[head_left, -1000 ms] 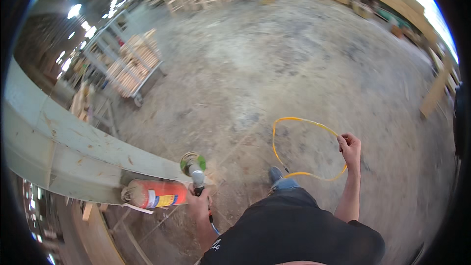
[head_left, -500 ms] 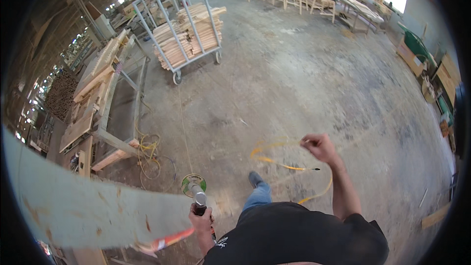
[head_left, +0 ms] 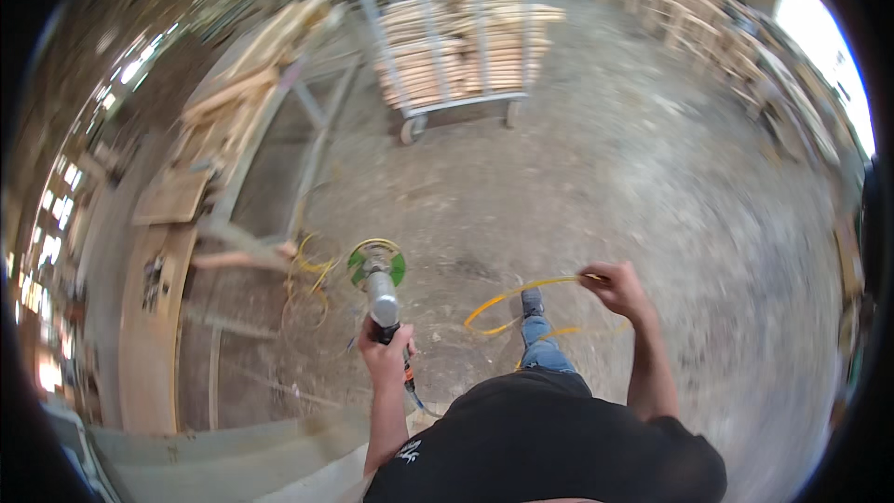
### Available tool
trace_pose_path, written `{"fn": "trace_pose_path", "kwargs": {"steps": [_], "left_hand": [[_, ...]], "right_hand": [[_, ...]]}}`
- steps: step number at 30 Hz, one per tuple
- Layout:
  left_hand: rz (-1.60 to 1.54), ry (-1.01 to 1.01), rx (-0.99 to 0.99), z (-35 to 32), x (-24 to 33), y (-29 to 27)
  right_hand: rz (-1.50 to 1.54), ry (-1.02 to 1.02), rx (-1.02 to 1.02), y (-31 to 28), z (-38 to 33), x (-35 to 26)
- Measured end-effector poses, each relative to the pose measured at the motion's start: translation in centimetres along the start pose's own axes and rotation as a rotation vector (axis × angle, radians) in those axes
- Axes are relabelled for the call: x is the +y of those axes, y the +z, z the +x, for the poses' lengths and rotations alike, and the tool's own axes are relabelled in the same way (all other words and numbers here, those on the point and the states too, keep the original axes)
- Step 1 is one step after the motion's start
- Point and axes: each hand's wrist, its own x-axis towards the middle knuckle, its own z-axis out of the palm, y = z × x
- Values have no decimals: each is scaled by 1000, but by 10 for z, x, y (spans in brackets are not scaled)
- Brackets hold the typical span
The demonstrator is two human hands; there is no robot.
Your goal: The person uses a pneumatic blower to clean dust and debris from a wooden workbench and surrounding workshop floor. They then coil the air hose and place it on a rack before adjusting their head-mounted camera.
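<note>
My left hand [head_left: 388,355] grips the dark handle of a power tool [head_left: 377,277] with a silver body and a round green disc head, held out in front of me over the concrete floor. My right hand [head_left: 615,287] is raised to the right and holds a yellow hose [head_left: 507,299] that loops down toward my leg. My foot [head_left: 532,303] and blue trouser leg show between the two hands. A coil of yellow hose [head_left: 310,270] lies on the floor left of the tool.
A wheeled metal cart [head_left: 470,42] stacked with wooden parts stands ahead. A workbench frame with boards [head_left: 237,121] runs along the left, a long wooden plank [head_left: 154,326] beside it. Wooden furniture frames [head_left: 694,14] line the far right. A pale beam [head_left: 233,461] crosses bottom left.
The view has swung left and toward the cart, which is now nearer. The red cylinder from the earliest frame is out of view. My right hand has risen with the yellow hose.
</note>
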Motion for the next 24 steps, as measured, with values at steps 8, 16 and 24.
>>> {"fn": "trace_pose_path", "kwargs": {"steps": [8,16,24], "left_hand": [[62,-211,527,125,-21,18],[38,-116,1128,214,-53,29],[-13,-81,1216,433,-17,-20]], "right_hand": [[205,-70,-86,-24,328,69],[435,-137,-249,86,647,-71],[805,-17,-346,231,869,-176]]}}
